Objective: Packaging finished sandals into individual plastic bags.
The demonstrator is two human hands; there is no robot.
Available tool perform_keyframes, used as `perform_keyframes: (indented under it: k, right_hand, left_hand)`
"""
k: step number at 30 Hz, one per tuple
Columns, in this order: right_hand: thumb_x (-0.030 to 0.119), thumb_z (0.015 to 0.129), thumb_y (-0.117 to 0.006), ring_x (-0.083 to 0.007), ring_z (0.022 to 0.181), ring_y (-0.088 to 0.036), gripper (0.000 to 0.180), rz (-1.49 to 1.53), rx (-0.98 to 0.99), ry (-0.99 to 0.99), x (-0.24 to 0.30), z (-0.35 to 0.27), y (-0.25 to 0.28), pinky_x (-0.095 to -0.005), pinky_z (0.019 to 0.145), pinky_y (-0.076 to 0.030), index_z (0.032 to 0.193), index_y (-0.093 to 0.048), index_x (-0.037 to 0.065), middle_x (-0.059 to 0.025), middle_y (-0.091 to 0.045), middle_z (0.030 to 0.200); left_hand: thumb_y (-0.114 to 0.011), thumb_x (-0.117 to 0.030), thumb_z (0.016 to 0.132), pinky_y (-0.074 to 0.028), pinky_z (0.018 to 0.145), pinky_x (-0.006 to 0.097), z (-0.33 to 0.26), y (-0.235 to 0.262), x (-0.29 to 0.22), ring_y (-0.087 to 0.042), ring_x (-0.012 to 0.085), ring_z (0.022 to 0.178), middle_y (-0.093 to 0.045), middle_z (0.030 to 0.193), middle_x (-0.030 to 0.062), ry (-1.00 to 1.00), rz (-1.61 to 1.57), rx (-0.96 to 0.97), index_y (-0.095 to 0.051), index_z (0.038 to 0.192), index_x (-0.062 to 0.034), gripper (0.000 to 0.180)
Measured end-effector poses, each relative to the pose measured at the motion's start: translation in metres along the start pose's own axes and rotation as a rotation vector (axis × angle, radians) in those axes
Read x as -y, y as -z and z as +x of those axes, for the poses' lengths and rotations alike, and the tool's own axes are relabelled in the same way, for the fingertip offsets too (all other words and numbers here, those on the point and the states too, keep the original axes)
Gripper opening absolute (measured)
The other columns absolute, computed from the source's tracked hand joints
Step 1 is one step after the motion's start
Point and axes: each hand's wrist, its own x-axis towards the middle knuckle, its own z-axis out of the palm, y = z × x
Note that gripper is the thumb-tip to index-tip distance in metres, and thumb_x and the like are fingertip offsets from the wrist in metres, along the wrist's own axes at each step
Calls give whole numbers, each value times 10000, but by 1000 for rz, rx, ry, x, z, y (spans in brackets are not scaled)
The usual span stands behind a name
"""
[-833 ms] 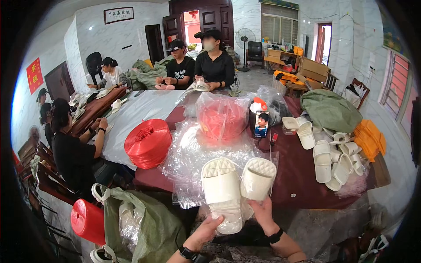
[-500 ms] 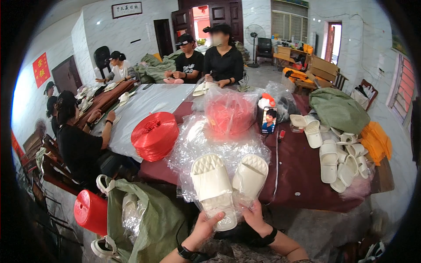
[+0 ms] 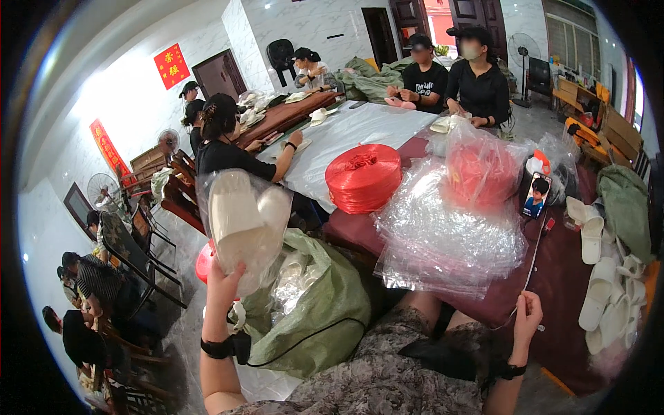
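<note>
A makeshift packing workroom in a tiled hall: several people sit around long tables (image 3: 360,131) on the far side, with a stack of clear plastic bags (image 3: 449,235), red twine spools (image 3: 364,176), loose white slippers (image 3: 605,277) at right, and a green sack (image 3: 311,304) of bagged pairs nearby.

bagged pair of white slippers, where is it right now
In the head view the bagged pair of white slippers is held up in the left hand at the person's left, above the open green sack.

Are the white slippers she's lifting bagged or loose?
Bagged: the pair of white foam slippers shows through a clear plastic bag gripped from below by the left hand.
</note>
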Motion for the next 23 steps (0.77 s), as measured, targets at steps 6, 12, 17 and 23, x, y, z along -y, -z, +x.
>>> perform_keyframes:
  k: [6,12,17,23]
  right_hand:
    - [92,948,-630,-86,700,-549,92,-139,-23,41,-30,-4,2,-259,637,-452,979,-652,9,-6,-627,800]
    - [105,914,-661,-157,653,-551,89,-277,-26,105,-22,-9,-3,-300,625,-460,946,-666,22,-48,-622,768]
    - [108,912,-663,-154,641,-535,81,-297,-39,96,-22,-9,-1,-301,610,-448,939,-665,32,-44,-616,764]
    - [126,915,-666,-179,625,-513,91,-414,-67,233,-12,-12,-10,-320,580,-427,930,-663,37,-45,-615,772]
  left_hand:
    - [-749,-111,765,-549,804,380,-12,24,104,-679,213,909,-702,1038,97,541,351,452,-612,1236,12,505]
    - [-754,-210,752,-538,850,480,-30,-10,146,-683,390,978,-696,1066,222,351,926,425,-583,1212,0,534]
    - [-649,-120,794,-553,785,482,-21,-49,83,-685,418,909,-686,998,225,159,1204,291,-562,1054,-45,284]
    - [-565,-340,940,-565,789,484,-29,-69,215,-694,412,987,-704,1104,202,242,1419,715,-610,1242,-165,352]
